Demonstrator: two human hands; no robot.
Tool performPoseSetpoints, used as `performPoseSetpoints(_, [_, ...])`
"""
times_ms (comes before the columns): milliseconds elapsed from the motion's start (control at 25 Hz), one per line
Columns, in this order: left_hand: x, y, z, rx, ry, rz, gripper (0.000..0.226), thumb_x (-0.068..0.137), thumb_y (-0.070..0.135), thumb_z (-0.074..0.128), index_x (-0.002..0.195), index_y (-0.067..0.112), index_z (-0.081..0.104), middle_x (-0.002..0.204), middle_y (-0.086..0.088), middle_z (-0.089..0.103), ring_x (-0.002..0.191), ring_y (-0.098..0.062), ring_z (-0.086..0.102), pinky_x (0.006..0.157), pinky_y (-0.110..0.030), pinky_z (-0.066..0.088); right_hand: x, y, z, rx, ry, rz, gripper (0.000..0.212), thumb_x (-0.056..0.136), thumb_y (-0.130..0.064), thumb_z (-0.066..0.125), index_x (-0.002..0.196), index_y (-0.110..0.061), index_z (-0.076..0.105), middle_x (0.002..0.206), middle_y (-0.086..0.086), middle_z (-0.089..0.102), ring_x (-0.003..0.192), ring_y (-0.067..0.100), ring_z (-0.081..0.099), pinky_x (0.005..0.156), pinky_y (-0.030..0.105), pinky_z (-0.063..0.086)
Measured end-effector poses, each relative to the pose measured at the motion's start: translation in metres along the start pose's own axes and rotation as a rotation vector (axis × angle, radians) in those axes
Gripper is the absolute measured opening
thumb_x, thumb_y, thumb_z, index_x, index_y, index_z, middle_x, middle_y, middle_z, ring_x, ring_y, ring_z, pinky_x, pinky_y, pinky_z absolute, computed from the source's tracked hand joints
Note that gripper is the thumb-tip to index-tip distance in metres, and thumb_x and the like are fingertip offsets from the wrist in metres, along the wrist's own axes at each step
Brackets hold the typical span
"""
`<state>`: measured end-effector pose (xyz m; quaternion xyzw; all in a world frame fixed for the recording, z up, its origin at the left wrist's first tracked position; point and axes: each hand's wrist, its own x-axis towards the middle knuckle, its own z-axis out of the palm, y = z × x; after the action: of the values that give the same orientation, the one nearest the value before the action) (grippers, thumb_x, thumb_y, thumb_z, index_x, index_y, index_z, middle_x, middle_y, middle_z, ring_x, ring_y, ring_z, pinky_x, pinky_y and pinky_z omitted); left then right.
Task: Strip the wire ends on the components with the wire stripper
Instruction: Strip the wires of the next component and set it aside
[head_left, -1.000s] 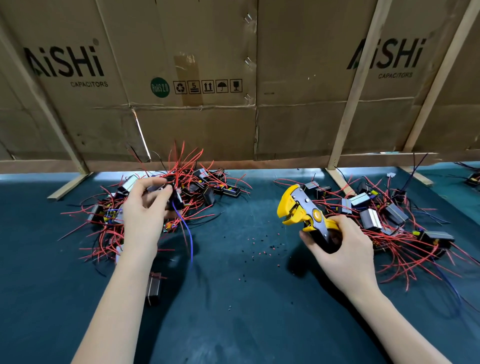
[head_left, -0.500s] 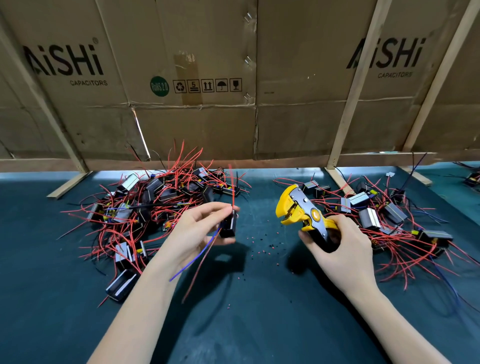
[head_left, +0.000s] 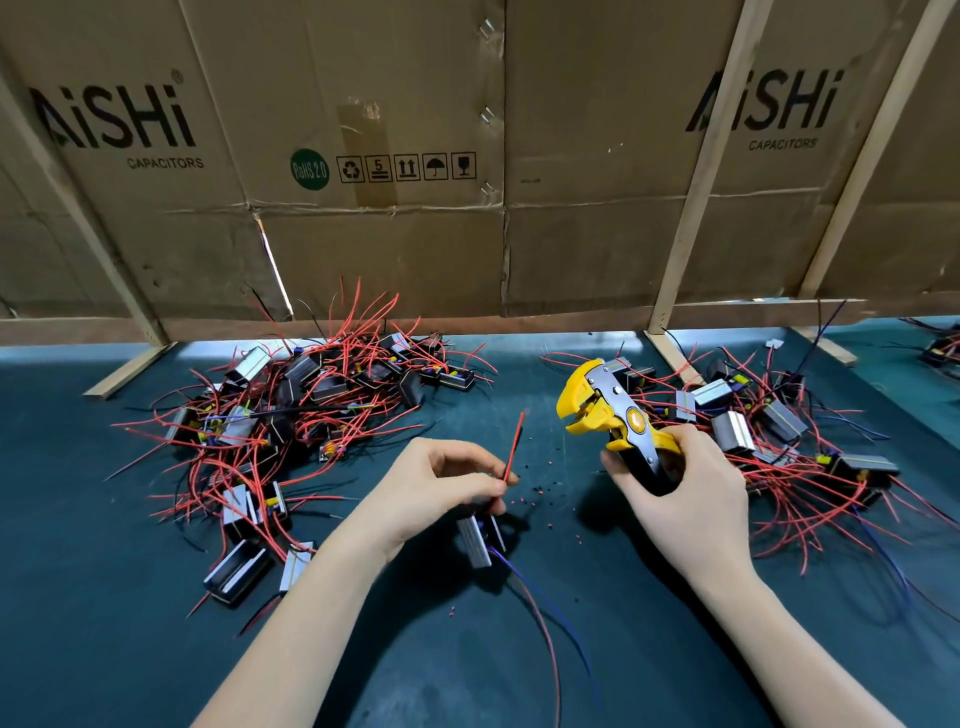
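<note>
While the component (head_left: 475, 540) hangs just above the table (head_left: 78, 623) at centre, the left hand (head_left: 441, 483) pinches its red wire (head_left: 513, 447) between thumb and fingertips, the free end pointing up toward the wire stripper (head_left: 608, 415). The right hand (head_left: 680, 499) is clamped around the stripper's handles, the yellow head raised and apart from the wire. Piles of wired components lie at left (head_left: 311, 410) and right (head_left: 769, 431). Insulation scraps (head_left: 540, 488) dot the table between the hands.

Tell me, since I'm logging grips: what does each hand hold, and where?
Left hand pinches a red wire near its lower end; right hand grips the wire stripper by its handles.
</note>
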<state>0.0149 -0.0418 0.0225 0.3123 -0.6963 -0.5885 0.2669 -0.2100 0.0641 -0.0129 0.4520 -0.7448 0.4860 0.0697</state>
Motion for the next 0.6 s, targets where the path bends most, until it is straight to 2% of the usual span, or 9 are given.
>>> performPoseSetpoints(120, [-0.0006,0.0027,0.0037,0.03,0.013,-0.01,0.009,0.086,-0.001,0.066,0.082,0.004,0.071,0.077,-0.026,0.068,0.056,-0.019,0.067,0.057,-0.014,0.046,-0.0009,-0.0008,-0.0007,-0.036,-0.003,-0.013,0.043,0.071,-0.056,0.073,0.087,-0.019,0.059,0.081,-0.006,0.059,0.08,0.022,0.057,0.076,0.049,0.048])
performPoseSetpoints(200, [-0.0007,0.0034,0.0054,0.075,-0.009,-0.001,0.011,0.088,-0.001,0.063,0.081,0.007,0.066,0.064,-0.016,0.065,0.055,-0.019,0.066,0.055,-0.013,0.044,-0.0009,-0.001,-0.0009,-0.066,0.004,-0.029,0.044,0.071,-0.057,0.073,0.088,-0.018,0.059,0.082,-0.005,0.059,0.081,0.023,0.058,0.077,0.048,0.048])
performPoseSetpoints(280, [-0.0004,0.0025,0.008,0.114,-0.045,0.022,0.019,0.091,-0.002,0.056,0.076,0.01,0.062,0.06,-0.007,0.065,0.057,-0.016,0.062,0.059,-0.016,0.044,-0.001,-0.0003,-0.0005,-0.116,0.017,-0.044,0.047,0.071,-0.06,0.07,0.089,-0.017,0.061,0.083,-0.004,0.06,0.083,0.025,0.059,0.077,0.047,0.047])
performPoseSetpoints(360, [0.0005,0.0022,0.0103,0.113,-0.048,0.053,0.027,0.093,-0.001,0.052,0.07,0.013,0.058,0.063,-0.009,0.062,0.058,-0.015,0.054,0.062,-0.021,0.043,-0.0007,0.0014,0.0003,-0.171,0.024,-0.059,0.05,0.071,-0.063,0.068,0.09,-0.017,0.061,0.083,-0.003,0.06,0.083,0.026,0.059,0.077,0.045,0.046])
performPoseSetpoints(440, [0.0003,0.0026,0.0111,0.09,-0.057,0.088,0.028,0.096,0.008,0.056,0.07,0.017,0.061,0.061,-0.013,0.057,0.056,-0.02,0.047,0.057,-0.022,0.039,-0.0009,0.0037,0.002,-0.208,0.028,-0.085,0.049,0.071,-0.061,0.07,0.089,-0.016,0.061,0.082,-0.002,0.059,0.08,0.028,0.059,0.075,0.042,0.045])
performPoseSetpoints(520, [-0.0013,0.0034,0.0105,0.084,-0.09,0.105,0.02,0.095,0.022,0.06,0.076,0.022,0.067,0.061,-0.018,0.057,0.055,-0.023,0.043,0.053,-0.025,0.036,-0.0017,0.0065,0.0043,-0.258,0.035,-0.124,0.048,0.07,-0.056,0.076,0.088,-0.015,0.06,0.08,0.0,0.059,0.079,0.031,0.059,0.073,0.041,0.043])
performPoseSetpoints(600, [-0.0027,0.003,0.0097,0.088,-0.117,0.12,0.016,0.094,0.026,0.061,0.083,0.021,0.07,0.058,-0.011,0.057,0.054,-0.022,0.043,0.052,-0.023,0.036,-0.0021,0.0084,0.0067,-0.316,0.039,-0.159,0.049,0.069,-0.054,0.08,0.088,-0.013,0.06,0.079,0.002,0.058,0.077,0.033,0.059,0.072,0.041,0.042])
